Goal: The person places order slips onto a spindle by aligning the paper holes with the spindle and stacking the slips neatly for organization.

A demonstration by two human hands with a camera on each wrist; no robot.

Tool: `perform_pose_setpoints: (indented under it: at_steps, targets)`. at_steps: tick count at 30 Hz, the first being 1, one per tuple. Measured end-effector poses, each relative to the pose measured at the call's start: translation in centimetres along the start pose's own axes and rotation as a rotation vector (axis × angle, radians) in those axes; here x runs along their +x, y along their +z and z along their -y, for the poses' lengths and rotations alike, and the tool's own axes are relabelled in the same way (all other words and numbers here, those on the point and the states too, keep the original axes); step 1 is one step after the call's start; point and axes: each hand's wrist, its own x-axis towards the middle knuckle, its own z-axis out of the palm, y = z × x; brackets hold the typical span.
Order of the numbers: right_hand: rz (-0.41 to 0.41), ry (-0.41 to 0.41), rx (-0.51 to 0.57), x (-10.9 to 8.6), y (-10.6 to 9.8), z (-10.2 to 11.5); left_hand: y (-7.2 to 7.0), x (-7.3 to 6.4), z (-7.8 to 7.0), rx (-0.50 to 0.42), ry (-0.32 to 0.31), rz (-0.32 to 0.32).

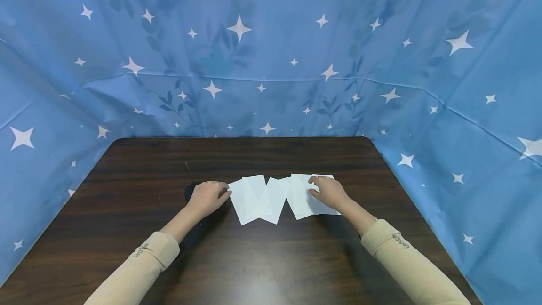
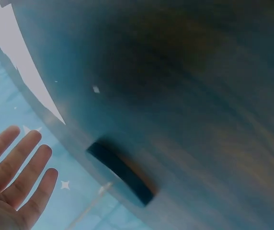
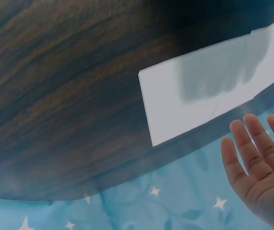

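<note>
Several white sheets of paper [image 1: 250, 199] lie overlapping in an uneven row across the middle of the table. At the row's left end is my left hand [image 1: 208, 197], fingers pointing toward the nearest sheet's edge; its fingers look loosely extended in the left wrist view, with nothing in them. My right hand [image 1: 328, 192] hovers over the sheets at the right end, its shadow falling on the paper [image 3: 165, 100] in the right wrist view. Those fingers are relaxed and hold nothing. Partly behind the left hand sits a black object [image 1: 189, 191]; its kind is unclear.
The dark wood-grain table [image 1: 254, 253] has rounded far corners. A blue curtain with white stars [image 1: 271, 51] hangs behind it and along both sides. In the left wrist view the black object [image 2: 120, 172] shows a curved edge, with a thin pale line near it.
</note>
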Motion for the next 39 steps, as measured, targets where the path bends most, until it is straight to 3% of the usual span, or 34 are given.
perform_pose_setpoints:
  at_steps: [8,17,23,28,34,39]
  targets:
    - [-0.041,-0.113,-0.019,-0.2,0.7,1.9,-0.8,-2.2,1.3,-0.02,-0.04,-0.026]
    - [-0.006,-0.282,-0.063,0.0,-0.3,4.8,-1.2,-3.8,2.2,0.002,-0.072,-0.048]
    - [0.024,-0.409,-0.103,0.4,-0.3,6.5,-1.2,-5.1,3.6,0.02,-0.157,-0.044]
    - [0.012,-0.455,-0.11,0.8,0.6,7.4,-1.4,-5.7,5.0,0.026,-0.223,-0.027]
    - [0.032,-0.456,-0.065,1.8,1.5,8.1,-1.8,-5.8,6.1,-0.009,-0.321,0.041]
    - [0.17,-0.392,0.079,2.8,2.0,8.8,-1.6,-5.6,6.8,-0.135,-0.354,0.176]
